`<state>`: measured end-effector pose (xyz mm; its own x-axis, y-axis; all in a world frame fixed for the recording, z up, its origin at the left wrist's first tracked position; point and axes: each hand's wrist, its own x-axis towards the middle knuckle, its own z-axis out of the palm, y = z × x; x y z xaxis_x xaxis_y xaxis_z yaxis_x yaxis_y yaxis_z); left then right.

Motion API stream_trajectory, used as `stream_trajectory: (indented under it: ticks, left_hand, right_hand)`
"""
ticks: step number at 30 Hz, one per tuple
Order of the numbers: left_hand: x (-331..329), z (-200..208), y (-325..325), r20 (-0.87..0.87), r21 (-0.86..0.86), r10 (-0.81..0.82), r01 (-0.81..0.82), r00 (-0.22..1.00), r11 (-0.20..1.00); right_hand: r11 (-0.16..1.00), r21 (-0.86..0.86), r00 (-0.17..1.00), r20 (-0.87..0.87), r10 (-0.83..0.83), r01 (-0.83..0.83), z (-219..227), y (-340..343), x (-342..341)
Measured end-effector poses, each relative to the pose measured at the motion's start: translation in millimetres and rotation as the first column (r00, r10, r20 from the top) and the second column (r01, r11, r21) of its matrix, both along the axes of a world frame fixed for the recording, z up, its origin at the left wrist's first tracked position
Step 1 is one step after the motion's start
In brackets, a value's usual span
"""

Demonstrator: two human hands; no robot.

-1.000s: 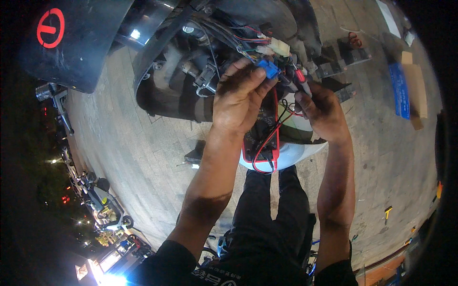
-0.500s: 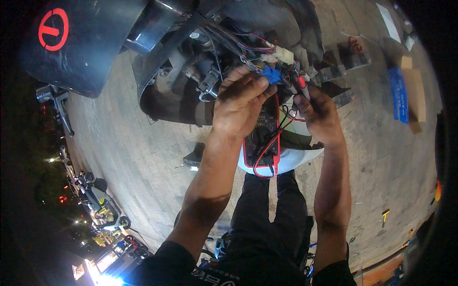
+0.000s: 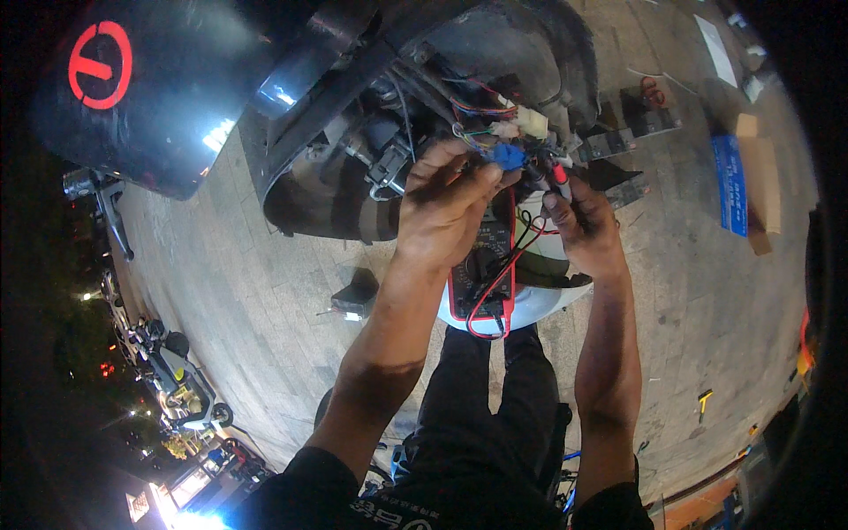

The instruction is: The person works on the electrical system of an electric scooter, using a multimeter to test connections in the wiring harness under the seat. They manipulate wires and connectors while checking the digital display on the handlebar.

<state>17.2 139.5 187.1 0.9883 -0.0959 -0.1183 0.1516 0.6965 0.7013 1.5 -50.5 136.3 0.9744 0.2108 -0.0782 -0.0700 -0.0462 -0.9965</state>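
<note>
My left hand (image 3: 442, 212) is closed on a blue wire connector (image 3: 506, 157) at the end of a bundle of thin coloured wires. Close to it, my right hand (image 3: 590, 228) pinches a red test probe (image 3: 560, 174), whose tip points in among the connectors. A dark probe seems to lie beside the red one, partly hidden by the fingers. Below and between my hands lies a red-edged multimeter (image 3: 481, 265), with red and black test leads (image 3: 501, 281) looping over it. Just above the blue connector hangs a cream plug (image 3: 532, 122).
The opened dark body of a scooter (image 3: 327, 190) fills the top, its black panel (image 3: 159, 106) at upper left. Dark metal blocks (image 3: 609, 143) and a blue-and-brown carton (image 3: 730, 185) lie to the right. A yellow-handled tool (image 3: 704, 403) rests on the paving; parked scooters (image 3: 181, 375) stand at left.
The whole view has shifted slightly. My hands keep their grips on the blue connector and the probe, staying at nearly the same spot among the wires.
</note>
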Motion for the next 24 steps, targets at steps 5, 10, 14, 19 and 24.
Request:
stream_trajectory:
  ticks: [5,10,14,19,24]
  left_hand:
    - [1,-4,5,0.097,0.001,-0.057,0.057,0.994,0.998]
    - [3,-7,9,0.062,0.022,-0.084,0.082,0.995,0.996]
    - [1,-3,5,-0.015,0.003,-0.082,0.082,0.997,0.997]
    - [-3,6,-5,-0.318,-0.022,0.063,-0.074,0.946,0.997]
    - [-1,8,-5,-0.467,0.047,0.15,-0.145,0.872,0.988]
  right_hand:
    - [0.999,0.037,1.0,-0.023,0.006,-0.005,3,2,2]
    - [1.0,0.011,0.999,-0.035,0.0,0.0,3,2,4]
    - [1.0,-0.02,1.0,-0.007,-0.015,0.015,3,1,0]
    - [0.998,-0.066,0.997,-0.082,0.01,-0.015,5,-11,-9]
    - [0.994,-0.076,0.994,0.078,-0.074,0.08,7,-13,-10]
